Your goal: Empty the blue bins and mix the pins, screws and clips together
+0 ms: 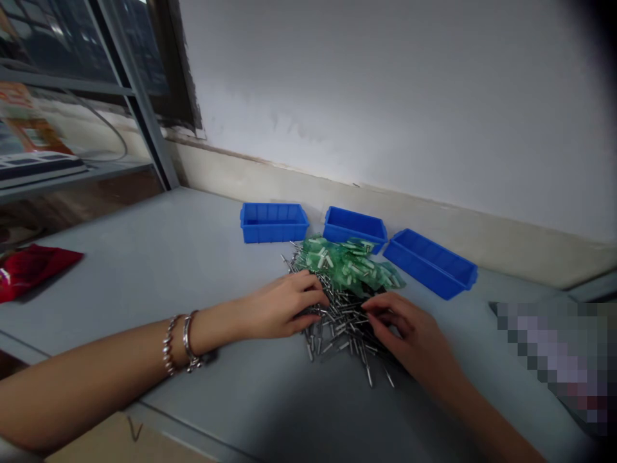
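Nearest, both forearms come in low over the grey worktop (159, 270), the left wrist wearing two bracelets (180, 344). Both arms lie nearly flat, likely so the hands can work at the surface without lifting.

The left hand (284, 305) rests palm down on the near left edge of a loose heap of pins (342, 325). Its fingers (308, 292) are narrow-set and gently curved over the metal, holding nothing that shows. Laid like that, it seems to pen the heap in from that side. The right hand (414, 334) meets the heap from the other side. Its fingers (380, 308) are curled, with the tips drawn close at the pins. Whether they pinch one I cannot tell, since the tips are buried among them.

The pins lie straight on the worktop between the two hands, with a few strays fanned out toward the near edge.

Just behind and touching the heap sits a mound of green bags (349, 263). Past it, three empty-looking blue bins stand in a row near the wall (385, 96): the left bin (274, 222), the middle bin (355, 226) and the right bin (430, 262). All are open-topped and within arm's reach of the heap.

Far left lie a red packet (29, 270) and a shelf (72, 170), well apart from the hands.
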The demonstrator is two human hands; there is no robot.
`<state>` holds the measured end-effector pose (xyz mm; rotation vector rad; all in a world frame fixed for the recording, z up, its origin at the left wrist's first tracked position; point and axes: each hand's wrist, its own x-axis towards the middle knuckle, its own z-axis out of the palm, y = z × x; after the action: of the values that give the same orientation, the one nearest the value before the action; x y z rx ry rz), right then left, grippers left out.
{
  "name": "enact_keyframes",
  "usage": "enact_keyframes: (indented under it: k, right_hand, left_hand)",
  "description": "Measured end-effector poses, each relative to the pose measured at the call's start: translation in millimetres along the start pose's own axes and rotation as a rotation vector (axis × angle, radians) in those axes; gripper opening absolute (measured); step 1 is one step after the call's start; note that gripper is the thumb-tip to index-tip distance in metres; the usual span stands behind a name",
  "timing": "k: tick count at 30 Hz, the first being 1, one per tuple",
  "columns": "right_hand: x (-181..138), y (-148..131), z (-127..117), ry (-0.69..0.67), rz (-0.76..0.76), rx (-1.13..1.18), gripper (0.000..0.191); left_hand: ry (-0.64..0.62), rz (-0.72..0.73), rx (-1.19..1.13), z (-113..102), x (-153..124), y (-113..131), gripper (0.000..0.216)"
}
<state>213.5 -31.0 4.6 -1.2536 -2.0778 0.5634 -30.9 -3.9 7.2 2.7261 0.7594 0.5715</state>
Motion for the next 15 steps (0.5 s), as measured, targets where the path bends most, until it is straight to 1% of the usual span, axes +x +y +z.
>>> enact_keyframes:
  k: [2, 5, 7, 11, 13, 15]
  right_hand:
    - [0.1, -0.9, -0.3, 0.003, -0.053, -0.049, 0.014]
    - [0.2, -2.8, -0.4, 0.02, -0.18, -0.18, 0.013]
    - [-0.2, -3.0, -0.1, -0.008, -0.219, -0.248, 0.016]
    - [-2.3, -0.7, 1.5, -0.117, -0.17, -0.319, 0.037]
    - [-3.1, 0.3, 2.2, -0.162, -0.132, -0.324, 0.04]
    - [-3.4, 0.9, 2.7, -0.181, -0.124, -0.309, 0.037]
  left_hand:
    - [0.0, 0.001, -0.002, 0.1, 0.2, 0.0, 0.022]
    - [0.006, 0.006, -0.002, 0.4, 0.3, 0.1, 0.022]
    - [0.013, 0.003, -0.004, 0.5, 0.3, 0.3, 0.022]
    - [0.025, 0.004, -0.014, 0.2, 0.3, 0.7, 0.021]
    - [0.027, 0.008, -0.014, 0.5, 0.2, 0.3, 0.021]
    - [0.028, 0.01, -0.01, 1.1, 0.0, -0.4, 0.022]
